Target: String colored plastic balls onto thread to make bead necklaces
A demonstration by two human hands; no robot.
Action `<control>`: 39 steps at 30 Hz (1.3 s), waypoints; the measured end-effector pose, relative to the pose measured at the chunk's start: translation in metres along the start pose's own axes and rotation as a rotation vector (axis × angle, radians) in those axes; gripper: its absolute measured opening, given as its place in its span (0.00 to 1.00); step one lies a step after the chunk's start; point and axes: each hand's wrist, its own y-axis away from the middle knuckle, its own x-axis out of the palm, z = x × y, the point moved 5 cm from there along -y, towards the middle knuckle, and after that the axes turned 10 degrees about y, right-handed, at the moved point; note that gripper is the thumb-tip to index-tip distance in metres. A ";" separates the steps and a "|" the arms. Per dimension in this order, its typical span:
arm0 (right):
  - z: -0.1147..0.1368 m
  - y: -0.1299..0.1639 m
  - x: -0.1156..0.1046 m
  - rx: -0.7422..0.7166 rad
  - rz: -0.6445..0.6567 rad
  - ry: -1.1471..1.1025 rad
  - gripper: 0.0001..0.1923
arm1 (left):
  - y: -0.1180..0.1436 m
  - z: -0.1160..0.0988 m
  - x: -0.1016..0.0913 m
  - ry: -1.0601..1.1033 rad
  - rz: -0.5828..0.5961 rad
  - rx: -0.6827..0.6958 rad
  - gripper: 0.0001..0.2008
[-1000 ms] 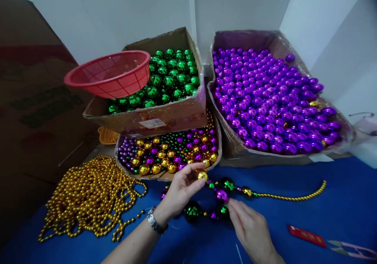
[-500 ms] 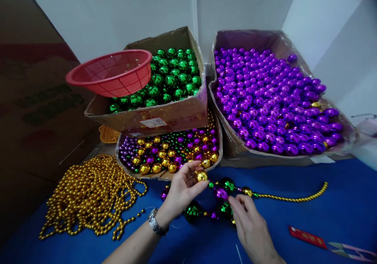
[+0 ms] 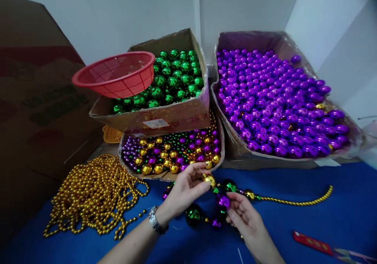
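Gold bead (image 3: pixel 209 179) is pinched in the left hand (image 3: pixel 184 191) right by the mixed-bead box (image 3: pixel 172 174); right hand (image 3: pixel 249 223) grips the purple bead (image 3: pixel 224 201) on the strand (image 3: pixel 294 202) over blue table (image 3: pixel 338 217).

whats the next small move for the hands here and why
Probably slide the gold ball pinched in the left hand down against the green bead, since the right hand already steadies the purple ball on the same strand.
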 end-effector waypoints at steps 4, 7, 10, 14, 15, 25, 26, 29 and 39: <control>0.003 0.001 -0.006 0.014 -0.026 -0.052 0.22 | -0.014 -0.015 -0.029 -0.261 -0.085 0.060 0.17; 0.004 0.002 -0.008 0.012 -0.036 -0.063 0.23 | -0.037 -0.025 -0.062 -0.857 -0.222 0.148 0.15; 0.004 0.003 -0.007 0.016 -0.045 -0.051 0.23 | -0.067 -0.019 -0.086 -1.240 -0.204 0.105 0.12; 0.001 0.003 -0.005 -0.004 -0.035 -0.021 0.22 | -0.103 -0.002 -0.101 -1.344 -0.131 -0.026 0.06; 0.000 0.003 -0.004 -0.013 -0.023 -0.013 0.22 | -0.110 0.002 -0.103 -1.356 -0.116 -0.058 0.07; 0.003 0.006 -0.007 -0.037 -0.071 0.006 0.21 | -0.111 -0.009 -0.096 -1.141 -0.153 -0.041 0.13; 0.003 0.006 -0.007 -0.036 -0.071 0.006 0.21 | -0.103 -0.013 -0.092 -1.089 -0.160 -0.011 0.13; 0.002 0.006 -0.006 -0.031 -0.071 0.018 0.20 | -0.073 -0.016 -0.075 -0.859 -0.156 0.048 0.14; 0.004 0.008 -0.003 -0.024 -0.049 0.110 0.22 | -0.018 0.012 -0.035 0.548 -0.146 -0.197 0.09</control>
